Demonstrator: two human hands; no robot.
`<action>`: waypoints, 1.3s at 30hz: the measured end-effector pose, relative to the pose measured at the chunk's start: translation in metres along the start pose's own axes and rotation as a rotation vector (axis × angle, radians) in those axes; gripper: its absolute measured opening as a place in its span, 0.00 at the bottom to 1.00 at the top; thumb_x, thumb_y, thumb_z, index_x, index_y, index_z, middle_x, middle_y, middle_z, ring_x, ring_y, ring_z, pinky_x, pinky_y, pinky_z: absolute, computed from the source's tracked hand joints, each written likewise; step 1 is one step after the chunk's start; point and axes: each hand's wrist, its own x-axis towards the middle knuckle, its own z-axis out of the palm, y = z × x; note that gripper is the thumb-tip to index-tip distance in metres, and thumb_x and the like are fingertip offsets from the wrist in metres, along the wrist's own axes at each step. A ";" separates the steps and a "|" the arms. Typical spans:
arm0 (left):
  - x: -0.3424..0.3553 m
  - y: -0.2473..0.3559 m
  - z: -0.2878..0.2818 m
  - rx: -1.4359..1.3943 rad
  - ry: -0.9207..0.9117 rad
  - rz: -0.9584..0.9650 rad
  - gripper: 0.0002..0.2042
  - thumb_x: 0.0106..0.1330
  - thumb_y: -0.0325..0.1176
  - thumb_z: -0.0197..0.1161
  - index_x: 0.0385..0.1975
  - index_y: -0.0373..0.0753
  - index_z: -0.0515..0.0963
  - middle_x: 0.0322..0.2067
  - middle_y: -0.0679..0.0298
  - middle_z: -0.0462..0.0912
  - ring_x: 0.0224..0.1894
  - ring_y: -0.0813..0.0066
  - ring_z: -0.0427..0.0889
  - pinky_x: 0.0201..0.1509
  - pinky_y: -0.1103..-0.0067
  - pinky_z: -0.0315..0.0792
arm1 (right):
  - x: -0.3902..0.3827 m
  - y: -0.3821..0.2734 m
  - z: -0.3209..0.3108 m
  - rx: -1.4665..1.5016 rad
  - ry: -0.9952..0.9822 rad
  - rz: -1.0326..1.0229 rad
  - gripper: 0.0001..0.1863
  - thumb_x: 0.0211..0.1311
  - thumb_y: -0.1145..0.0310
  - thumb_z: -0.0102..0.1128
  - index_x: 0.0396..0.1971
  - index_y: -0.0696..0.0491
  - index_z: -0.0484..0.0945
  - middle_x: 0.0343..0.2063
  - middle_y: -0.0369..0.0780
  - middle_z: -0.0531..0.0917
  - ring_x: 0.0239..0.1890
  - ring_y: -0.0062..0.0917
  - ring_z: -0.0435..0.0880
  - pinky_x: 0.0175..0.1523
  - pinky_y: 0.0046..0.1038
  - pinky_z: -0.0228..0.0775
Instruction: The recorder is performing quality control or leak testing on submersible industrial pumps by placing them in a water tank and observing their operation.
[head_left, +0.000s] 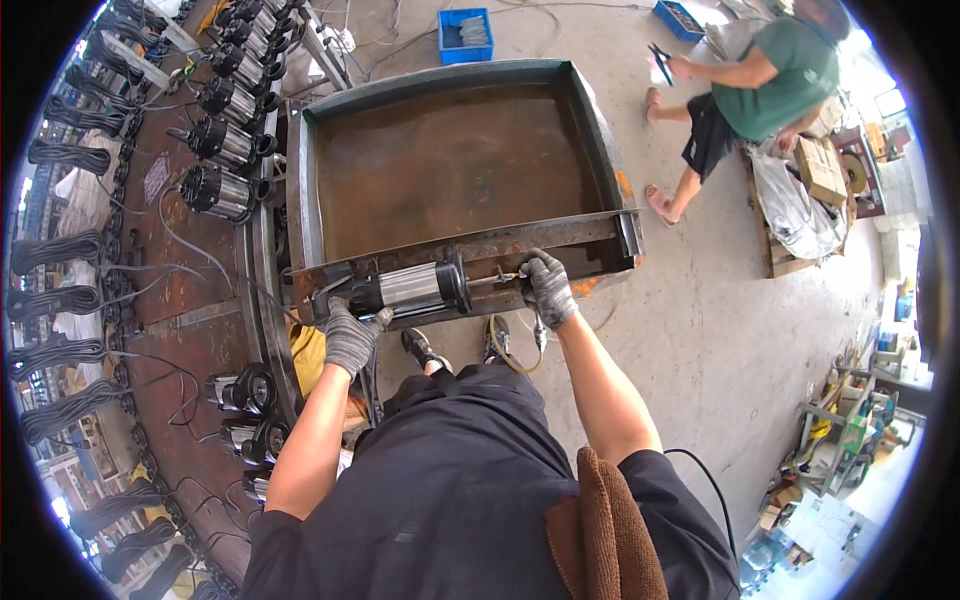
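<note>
Along the near side of the metal tank (450, 76), which holds brown liquid, lies the silver-and-black cylinder (410, 289), with its long axis going mostly from left to right and its right end slightly farther from the person. The left hand (353, 338), in a grey glove, touches the black part at its left end. The thumb of this grip is spread apart from the fingers, but how far the fingers go around is hidden, so I cannot tell if it is fully closed. The right hand (548, 288), also gloved, is beyond the other end. Its grip is curled together around a metal fitting (522, 276), and a slender rod (495, 280) stands between this fitting and the cylinder, nearly in line with the long axis. Thus, the cylinder lies to the left of the right grip, and the left hand is the nearer one to its body. A thin hose (507, 356) hangs below the right hand. To the left, similar units (220, 192) are placed on a reddish-brown worktop (172, 245).
</note>
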 end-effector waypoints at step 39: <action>-0.013 -0.048 -0.030 0.470 0.287 0.184 0.18 0.66 0.41 0.59 0.51 0.37 0.73 0.40 0.41 0.78 0.44 0.42 0.78 0.50 0.57 0.72 | 0.064 -0.095 -0.153 -1.541 0.612 0.160 0.21 0.67 0.55 0.50 0.50 0.54 0.77 0.48 0.52 0.82 0.54 0.48 0.80 0.56 0.45 0.74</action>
